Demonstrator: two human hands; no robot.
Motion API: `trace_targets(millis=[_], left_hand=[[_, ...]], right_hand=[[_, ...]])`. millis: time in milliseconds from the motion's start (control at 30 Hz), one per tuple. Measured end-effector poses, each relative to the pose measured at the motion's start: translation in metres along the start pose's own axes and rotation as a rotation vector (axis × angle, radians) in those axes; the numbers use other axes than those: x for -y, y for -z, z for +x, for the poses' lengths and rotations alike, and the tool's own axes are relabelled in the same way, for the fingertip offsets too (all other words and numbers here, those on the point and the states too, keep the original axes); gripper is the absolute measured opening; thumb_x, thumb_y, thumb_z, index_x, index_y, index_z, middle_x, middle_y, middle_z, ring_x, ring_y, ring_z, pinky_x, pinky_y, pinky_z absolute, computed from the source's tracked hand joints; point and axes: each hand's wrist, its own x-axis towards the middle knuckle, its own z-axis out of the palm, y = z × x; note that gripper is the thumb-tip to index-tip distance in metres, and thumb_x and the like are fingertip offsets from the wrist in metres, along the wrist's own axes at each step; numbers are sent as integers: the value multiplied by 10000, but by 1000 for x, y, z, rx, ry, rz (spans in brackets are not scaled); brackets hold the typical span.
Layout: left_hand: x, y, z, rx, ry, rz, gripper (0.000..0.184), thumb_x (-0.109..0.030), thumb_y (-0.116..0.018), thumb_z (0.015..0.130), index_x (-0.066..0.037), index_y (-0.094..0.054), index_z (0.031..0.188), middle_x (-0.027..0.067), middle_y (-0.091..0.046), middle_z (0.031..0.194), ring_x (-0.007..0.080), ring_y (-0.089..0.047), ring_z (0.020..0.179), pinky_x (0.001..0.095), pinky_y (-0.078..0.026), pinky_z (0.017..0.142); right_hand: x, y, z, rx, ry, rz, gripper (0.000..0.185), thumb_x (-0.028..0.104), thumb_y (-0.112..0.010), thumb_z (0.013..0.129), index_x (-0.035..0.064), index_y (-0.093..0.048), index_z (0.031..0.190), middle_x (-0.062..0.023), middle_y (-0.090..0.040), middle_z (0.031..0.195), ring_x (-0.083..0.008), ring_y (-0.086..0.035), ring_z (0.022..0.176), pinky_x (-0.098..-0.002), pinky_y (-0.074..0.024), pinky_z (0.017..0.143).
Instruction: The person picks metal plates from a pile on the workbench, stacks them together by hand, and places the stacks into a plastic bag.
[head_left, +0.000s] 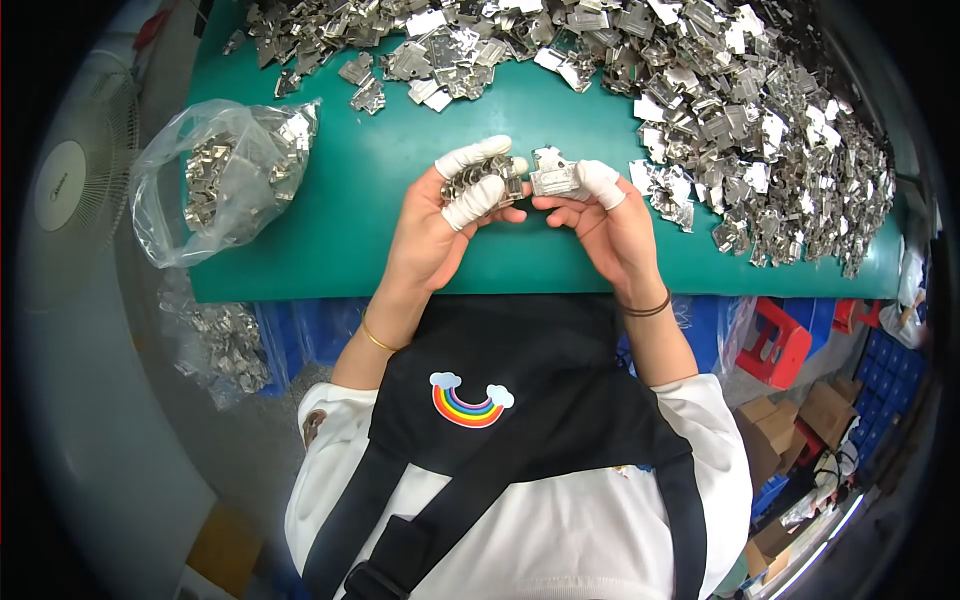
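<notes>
My left hand (440, 215), with white finger covers on some fingers, is closed around a small stack of shiny stamped metal parts (512, 183). Facing it, my right hand (612, 215) pinches one flat silvery metal part (553, 174) between a covered thumb and bare fingers. Both hands are raised over the green table mat, close together, with a narrow gap between what they hold. The fingers hide much of the stack in my left hand.
Loose metal parts (720, 110) are heaped along the back and right of the green mat (350, 200). A clear plastic bag (240, 185) of parts sits at left. Below the table edge are another bag (225, 340) and a red stool (775, 345). A fan (70, 185) stands far left.
</notes>
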Motion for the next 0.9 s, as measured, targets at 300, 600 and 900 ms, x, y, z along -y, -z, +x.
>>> trace_targets(millis=[300, 600, 900], left_hand=[[15, -6, 6, -34, -160, 204, 461, -6, -695, 857, 7, -552, 1295, 140, -630, 1218, 183, -639, 1033, 306, -544, 891], [2, 45, -1, 9, 20, -435, 464, -219, -565, 964, -62, -448, 1384, 207, -592, 1245, 340, -645, 1053, 371, -611, 726], [-9, 42, -9, -75, -68, -267, 506, -192, -602, 945, -37, -427, 1392, 201, -588, 1233, 368, -635, 1061, 431, -581, 863]], right_hand=[[-16, -31, -5, -81, 830, -1137, 118, 47, -693, 853, 12, -693, 965, -109, -683, 987, -233, -666, 885, -317, -532, 773], [11, -29, 87, -22, 1030, -1553, 256, 53, -660, 835, 80, -680, 1089, -94, -622, 1138, -275, -598, 1010, -350, -495, 862], [22, -35, 74, 25, 448, -1062, 141, 141, -666, 900, 26, -691, 979, -49, -705, 919, -174, -664, 773, -288, -531, 728]])
